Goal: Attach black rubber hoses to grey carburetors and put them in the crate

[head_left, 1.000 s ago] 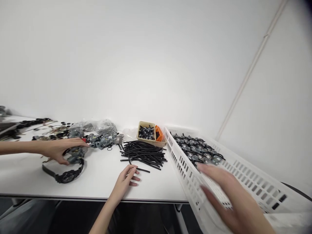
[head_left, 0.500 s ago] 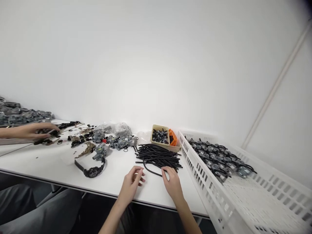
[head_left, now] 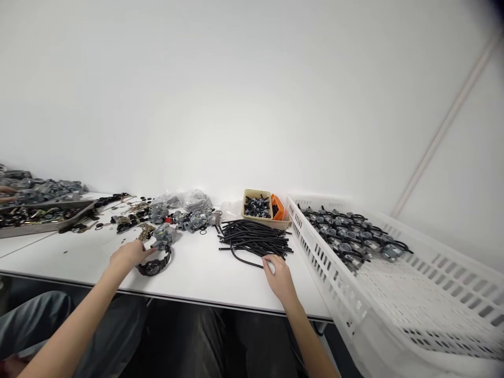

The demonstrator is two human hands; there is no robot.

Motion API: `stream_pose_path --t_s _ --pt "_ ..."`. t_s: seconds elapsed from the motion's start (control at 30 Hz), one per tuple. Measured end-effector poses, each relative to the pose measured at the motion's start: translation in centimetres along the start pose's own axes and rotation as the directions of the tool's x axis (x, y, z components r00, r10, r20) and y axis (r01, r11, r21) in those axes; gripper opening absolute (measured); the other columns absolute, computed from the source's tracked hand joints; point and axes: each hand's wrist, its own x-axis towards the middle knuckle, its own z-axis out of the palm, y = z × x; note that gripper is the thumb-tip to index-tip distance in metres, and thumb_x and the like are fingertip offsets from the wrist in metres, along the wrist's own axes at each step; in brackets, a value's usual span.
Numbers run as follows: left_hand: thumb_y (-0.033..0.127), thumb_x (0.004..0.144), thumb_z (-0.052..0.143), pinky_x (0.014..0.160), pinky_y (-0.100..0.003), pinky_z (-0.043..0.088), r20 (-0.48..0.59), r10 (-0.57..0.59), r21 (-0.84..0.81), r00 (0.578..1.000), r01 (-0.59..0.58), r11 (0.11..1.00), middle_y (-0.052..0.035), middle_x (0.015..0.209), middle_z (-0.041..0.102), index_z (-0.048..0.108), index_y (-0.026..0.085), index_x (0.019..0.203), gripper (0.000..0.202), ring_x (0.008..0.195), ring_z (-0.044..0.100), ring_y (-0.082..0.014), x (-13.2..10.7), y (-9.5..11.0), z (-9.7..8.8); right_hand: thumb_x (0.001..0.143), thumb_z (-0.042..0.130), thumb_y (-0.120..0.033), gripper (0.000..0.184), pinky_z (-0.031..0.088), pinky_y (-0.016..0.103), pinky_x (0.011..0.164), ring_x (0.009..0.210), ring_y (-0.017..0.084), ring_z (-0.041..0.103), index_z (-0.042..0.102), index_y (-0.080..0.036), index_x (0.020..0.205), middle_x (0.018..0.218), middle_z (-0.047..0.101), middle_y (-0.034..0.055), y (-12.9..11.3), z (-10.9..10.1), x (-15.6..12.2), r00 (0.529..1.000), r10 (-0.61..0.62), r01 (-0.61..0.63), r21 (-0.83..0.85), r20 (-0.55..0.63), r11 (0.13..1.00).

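Observation:
My left hand (head_left: 129,254) rests on the white table (head_left: 205,270), its fingers reaching toward a black wristwatch (head_left: 151,269) and a grey carburettor (head_left: 163,236). It shows nothing held. My right hand (head_left: 280,279) is at the front edge of a heap of black rubber tubes (head_left: 255,239). One looped tube runs into its fingers, and I cannot tell whether they grip it. At the far left edge, a co-worker's fingers (head_left: 6,191) show behind a metal tray.
A white perforated crate (head_left: 328,273) on the right holds rows of carburettors (head_left: 346,239). Behind the tubes stand a tan box (head_left: 258,206) of black parts and an orange basket (head_left: 277,207). Plastic bags (head_left: 185,200), loose parts and a metal tray (head_left: 47,226) lie left.
My left hand has moved left from the tubes to the wristwatch and carburettor. My right hand has stayed at the tubes. The co-worker's hand has moved left, nearly out of view.

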Motion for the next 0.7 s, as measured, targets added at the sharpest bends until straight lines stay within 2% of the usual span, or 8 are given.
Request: stream_pose_path --t_s 0.07,0.13,0.27,0.37,0.43,0.5,0.57,0.7 --pt "0.063 0.060 0.054 0.063 -0.038 0.044 0.092 0.043 0.056 0.995 -0.049 0.997 -0.0163 0.062 0.065 0.055 0.020 0.053 0.044 0.068 0.062 -0.0343 0.8 -0.1 0.5 0.089 0.043 -0.019 0.019 0.047 0.039 0.083 0.089 0.024 0.061 0.062 -0.020 0.088 0.091 0.067 0.0079 0.1 0.0 -0.1 1.000 0.005 -0.005 0.009 0.006 1.000" --pt "0.058 0.066 0.049 0.064 -0.036 0.044 0.120 0.102 0.089 0.988 -0.113 0.990 -0.0155 0.068 0.067 0.057 0.020 0.059 0.039 0.071 0.063 -0.0336 1.1 -0.1 0.8 0.088 0.044 -0.018 0.019 0.047 0.038 0.083 0.089 0.023 0.061 0.062 -0.020 0.088 0.090 0.067 0.0073 0.2 0.0 -0.1 1.000 0.010 -0.010 0.016 0.006 1.000" --pt "0.050 0.076 0.041 0.065 -0.038 0.044 0.060 0.134 0.197 0.989 -0.144 0.970 -0.0199 0.082 0.068 0.060 0.016 0.075 0.039 0.079 0.063 -0.0358 0.8 0.8 0.5 0.087 0.045 -0.017 0.018 0.048 0.036 0.082 0.088 0.023 0.061 0.063 -0.021 0.087 0.089 0.067 0.0066 0.1 0.0 -0.2 1.000 0.023 -0.023 0.024 -0.006 0.999" --pt "0.042 0.086 0.028 0.070 -0.038 0.045 -0.077 0.186 0.355 0.980 -0.147 0.923 -0.0213 0.095 0.065 0.060 0.012 0.084 0.043 0.090 0.062 -0.0350 0.4 2.7 -0.4 0.086 0.046 -0.017 0.019 0.048 0.036 0.081 0.087 0.023 0.061 0.064 -0.021 0.086 0.088 0.068 0.0063 0.0 -0.1 -0.2 0.999 0.034 -0.034 0.030 -0.011 0.999" --pt "0.036 0.090 0.023 0.078 -0.039 0.044 -0.170 0.315 0.465 0.934 -0.206 0.861 -0.0203 0.095 0.063 0.059 0.009 0.087 0.046 0.097 0.059 -0.0347 0.1 4.3 -1.3 0.086 0.046 -0.018 0.018 0.048 0.036 0.080 0.086 0.023 0.062 0.064 -0.021 0.085 0.087 0.068 0.0062 -0.1 -0.1 -0.2 0.999 0.041 -0.041 0.039 -0.011 0.998" --pt "0.034 0.091 0.022 0.079 -0.042 0.043 -0.199 0.376 0.516 0.905 -0.229 0.825 -0.0203 0.094 0.062 0.059 0.006 0.087 0.047 0.100 0.056 -0.0379 -0.1 6.0 -2.1 0.086 0.046 -0.018 0.018 0.049 0.036 0.080 0.086 0.023 0.062 0.064 -0.021 0.085 0.087 0.068 0.0061 -0.2 -0.1 -0.2 0.999 0.049 -0.048 0.055 -0.018 0.997" --pt "0.032 0.093 0.018 0.078 -0.041 0.042 -0.211 0.432 0.556 0.877 -0.255 0.791 -0.0186 0.090 0.060 0.058 0.005 0.084 0.049 0.096 0.057 -0.0364 -0.6 7.6 -2.8 0.086 0.046 -0.018 0.018 0.048 0.035 0.080 0.086 0.022 0.062 0.064 -0.021 0.085 0.087 0.068 0.0060 -0.2 -0.1 -0.3 0.998 0.054 -0.052 0.069 -0.031 0.996" --pt "0.039 0.094 0.022 0.079 -0.037 0.041 -0.259 0.535 0.551 0.804 -0.332 0.766 -0.0150 0.087 0.059 0.056 0.010 0.085 0.046 0.088 0.058 -0.0305 -2.6 10.4 -2.8 0.087 0.045 -0.018 0.019 0.048 0.034 0.080 0.086 0.022 0.061 0.064 -0.020 0.085 0.087 0.068 0.0065 -0.6 -0.3 0.3 0.996 0.056 -0.053 0.045 -0.067 0.998"
